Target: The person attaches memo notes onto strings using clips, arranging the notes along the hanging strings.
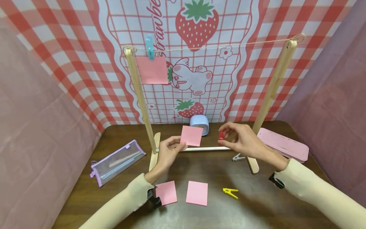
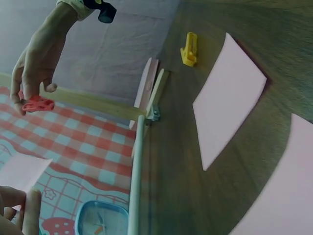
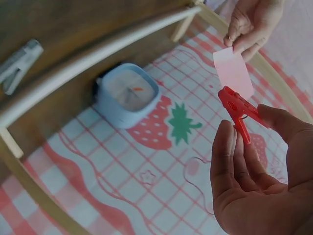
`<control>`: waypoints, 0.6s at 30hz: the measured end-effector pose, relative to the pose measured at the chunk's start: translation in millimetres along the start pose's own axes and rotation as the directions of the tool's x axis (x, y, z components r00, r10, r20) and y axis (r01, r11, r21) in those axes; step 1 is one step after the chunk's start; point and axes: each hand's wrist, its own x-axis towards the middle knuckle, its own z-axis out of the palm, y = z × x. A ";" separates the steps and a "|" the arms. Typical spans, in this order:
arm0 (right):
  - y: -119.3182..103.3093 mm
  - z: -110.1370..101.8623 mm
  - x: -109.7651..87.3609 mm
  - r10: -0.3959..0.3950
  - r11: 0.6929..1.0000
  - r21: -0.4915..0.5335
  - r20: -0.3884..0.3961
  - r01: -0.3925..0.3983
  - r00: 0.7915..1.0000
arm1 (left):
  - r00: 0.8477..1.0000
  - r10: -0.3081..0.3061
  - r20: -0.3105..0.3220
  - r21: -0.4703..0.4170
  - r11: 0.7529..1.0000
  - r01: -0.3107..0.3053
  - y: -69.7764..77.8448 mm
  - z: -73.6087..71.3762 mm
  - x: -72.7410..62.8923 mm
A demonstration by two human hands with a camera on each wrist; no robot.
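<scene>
While my left hand [image 1: 167, 153] pinched the pink note [image 1: 192, 135] at its seven-o'clock corner, my right hand [image 1: 244, 139], toward the note's three o'clock, held the red clothespin [image 1: 221, 139] by its handles, thumb and fingers parted; I judged an even squeeze, paper flat, best.
</scene>
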 end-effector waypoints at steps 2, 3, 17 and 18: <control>-4.6 -4.1 6.4 0.000 1.000 -0.003 -0.007 0.000 1.000 | 0.999 0.012 -0.035 0.006 1.000 -0.012 2.9 1.5 1.5; -6.8 -6.1 9.3 -0.003 1.000 -0.006 -0.009 0.003 1.000 | 0.999 0.017 -0.047 0.003 1.000 -0.017 4.4 2.1 2.3; -44.2 -29.2 43.1 -0.091 0.996 -0.005 -0.069 0.091 0.993 | 0.982 0.152 -0.109 -0.127 0.978 -0.165 22.2 7.8 13.5; -46.8 -31.0 45.2 -0.097 0.995 -0.008 -0.073 0.097 0.993 | 0.980 0.161 -0.116 -0.140 0.974 -0.177 23.8 8.3 14.6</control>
